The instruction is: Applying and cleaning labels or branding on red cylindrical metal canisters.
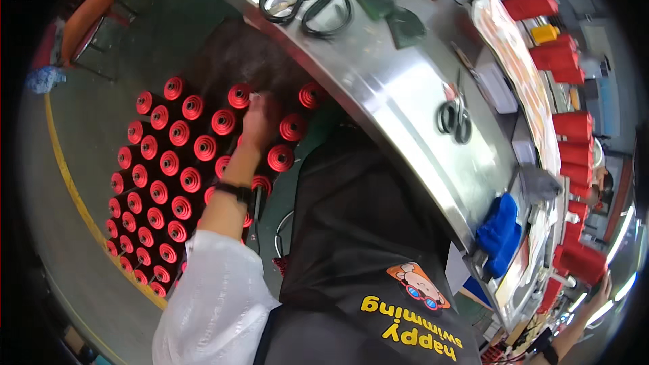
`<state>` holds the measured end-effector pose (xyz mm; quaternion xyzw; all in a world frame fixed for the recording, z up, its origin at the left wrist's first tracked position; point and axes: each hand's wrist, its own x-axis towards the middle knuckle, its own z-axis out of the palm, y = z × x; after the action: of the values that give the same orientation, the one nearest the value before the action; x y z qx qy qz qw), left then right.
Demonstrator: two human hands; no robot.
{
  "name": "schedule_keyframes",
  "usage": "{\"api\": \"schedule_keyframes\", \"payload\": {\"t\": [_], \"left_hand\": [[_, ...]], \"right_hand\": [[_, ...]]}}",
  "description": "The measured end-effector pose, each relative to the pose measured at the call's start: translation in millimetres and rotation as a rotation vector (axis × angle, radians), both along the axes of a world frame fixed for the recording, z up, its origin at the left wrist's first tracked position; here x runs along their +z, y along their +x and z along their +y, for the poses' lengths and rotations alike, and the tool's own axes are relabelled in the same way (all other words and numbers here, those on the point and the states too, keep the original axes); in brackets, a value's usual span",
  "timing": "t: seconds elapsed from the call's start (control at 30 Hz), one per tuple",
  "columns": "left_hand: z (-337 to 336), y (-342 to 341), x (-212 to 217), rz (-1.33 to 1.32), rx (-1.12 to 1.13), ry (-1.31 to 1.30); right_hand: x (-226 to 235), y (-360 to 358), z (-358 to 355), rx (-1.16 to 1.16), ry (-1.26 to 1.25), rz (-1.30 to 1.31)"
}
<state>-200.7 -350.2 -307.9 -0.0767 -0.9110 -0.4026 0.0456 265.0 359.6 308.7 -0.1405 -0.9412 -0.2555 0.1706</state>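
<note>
While the left hand (259, 119) reaches down below the curved steel bench (405, 105), it rests among the red thread spools (177, 162) that stand in rows on a rack near the floor. These spools fill the area from about 8 o'clock to 11 o'clock of the view, and the hand is at their upper right corner, near 11 o'clock from the picture centre.

I judge that one spool is rather light but firm: thread wound tight on a hard tube with a hollow middle. The wound surface should give good grip and not slip, but rough pulling can loosen the thread, so it is better to take it around the body or by the end rim.

The fingers are curled down and close together on a spool beside the one at (239, 95); whether they really clamp it I cannot tell, because the back of the hand hides the fingertips. A dark wristband (236, 191) sits on the wrist. The right hand is not visible.

Two scissors (307, 5) lie on the bench top at 12 o'clock.
</note>
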Motion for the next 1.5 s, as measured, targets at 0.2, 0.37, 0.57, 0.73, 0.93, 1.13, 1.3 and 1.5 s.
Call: {"api": "schedule_keyframes", "payload": {"t": [0.2,0.37,0.57,0.73,0.93,1.13,1.3,1.5], "left_hand": [[93,119,198,0.151,-0.377,0.63],[206,150,319,0.033,-0.99,0.883],[348,174,362,-0.467,-1.468,0.944],[372,181,346,-0.979,-1.12,0.972],[402,161,342,-1.062,-1.034,0.977],[387,172,334,-0.658,-0.983,0.941],[333,185,323,-0.156,-1.272,0.584],[328,195,322,0.429,-1.154,0.07]], "right_hand": [[-50,-57,-101,0.089,-0.611,0.273],[-111,-107,-182,0.407,-1.103,0.468],[-194,-163,-209,0.19,-1.857,0.578],[-247,-182,-202,-0.04,-1.972,0.766],[-263,-205,-173,-0.043,-2.097,0.705],[-270,-174,-166,0.018,-1.841,0.588],[-270,-131,-166,0.035,-1.607,0.528],[-278,-120,-177,0.169,-1.341,0.348]]}}
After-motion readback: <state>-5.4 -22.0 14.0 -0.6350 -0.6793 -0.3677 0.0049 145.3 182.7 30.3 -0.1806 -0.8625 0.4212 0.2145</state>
